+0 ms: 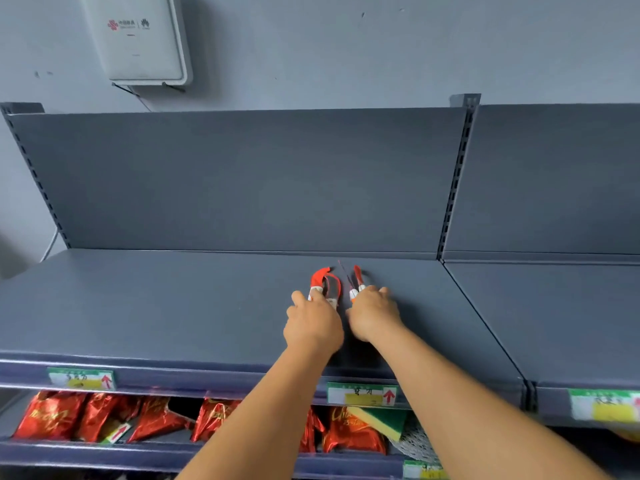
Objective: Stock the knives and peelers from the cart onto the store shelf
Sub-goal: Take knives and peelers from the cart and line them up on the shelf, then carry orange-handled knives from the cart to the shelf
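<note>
Grey steel shelving fills the head view, with a pale wall behind and a white box [138,39] mounted high on the left. On the top shelf [173,306], toward the back, the left hand [311,323] grips the white-and-orange handles of the peelers [323,280], whose red curved heads point at the back panel. Just beside it the right hand [374,315] is clamped on the handles of the knives [356,277], red blades pointing away.

I judge the step to be setting both pairs down. It would go well if they are laid flat, handles toward the front edge, pairs kept slightly apart, and fingers released only once the tools rest.

Nothing on this shelf blocks them. Below, red foil packets [52,417] and a yellow-green sponge [384,420] sit under the price tags [362,393]. The cart is not in sight.
</note>
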Motion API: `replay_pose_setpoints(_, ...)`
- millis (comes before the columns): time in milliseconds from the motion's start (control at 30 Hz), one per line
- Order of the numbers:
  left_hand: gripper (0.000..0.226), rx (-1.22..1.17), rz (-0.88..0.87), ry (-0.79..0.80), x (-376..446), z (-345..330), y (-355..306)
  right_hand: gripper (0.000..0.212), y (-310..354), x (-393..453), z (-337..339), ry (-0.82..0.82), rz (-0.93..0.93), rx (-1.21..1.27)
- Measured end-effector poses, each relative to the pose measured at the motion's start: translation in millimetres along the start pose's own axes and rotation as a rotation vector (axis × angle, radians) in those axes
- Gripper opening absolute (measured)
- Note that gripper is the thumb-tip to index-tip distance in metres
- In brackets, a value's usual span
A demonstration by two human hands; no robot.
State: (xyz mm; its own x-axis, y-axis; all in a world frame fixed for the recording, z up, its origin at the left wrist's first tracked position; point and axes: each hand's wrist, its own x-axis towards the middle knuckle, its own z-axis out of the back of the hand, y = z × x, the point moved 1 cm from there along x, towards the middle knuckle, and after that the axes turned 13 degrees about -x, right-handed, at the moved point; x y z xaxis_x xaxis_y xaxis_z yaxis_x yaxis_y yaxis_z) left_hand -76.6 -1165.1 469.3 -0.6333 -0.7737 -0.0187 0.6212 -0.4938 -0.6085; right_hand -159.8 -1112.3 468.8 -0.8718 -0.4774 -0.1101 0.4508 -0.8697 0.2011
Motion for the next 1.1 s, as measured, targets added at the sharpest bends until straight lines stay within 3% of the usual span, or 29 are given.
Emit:
replay_pose_setpoints(200, 0.052, 0.131, -0.147, 0.056, 7.1, -4.0, 3.0, 0.065, 0.7, -2.8, 0.6, 0.027, -0.048, -0.018)
replay_pose_setpoints(333, 0.050, 0.169, -0.219, 0.040, 4.5, 0.8, -1.1, 0.059, -6.2, -18.3, 15.5, 0.013, -0.026, -0.043)
replay_pose_setpoints(500, 0.054, 0.207, -0.475, 0.015, -15.6, 5.4, -29.0, 0.053, -40.3, -42.8, 28.4, -0.109, -0.060, -0.024)
replay_pose_setpoints(833, 0.043, 0.102, -0.903, 0.169, -114.3, -63.3, -103.3, 0.055, -185.0, -142.8, 29.8, -0.303, -0.287, -0.017)
replay_pose_setpoints(1100, 0.052, 0.116, -1.182, 0.434, -253.7, -166.1, -159.7, 0.053, -334.4, -267.0, -5.5, -0.280, -0.613, 0.027)
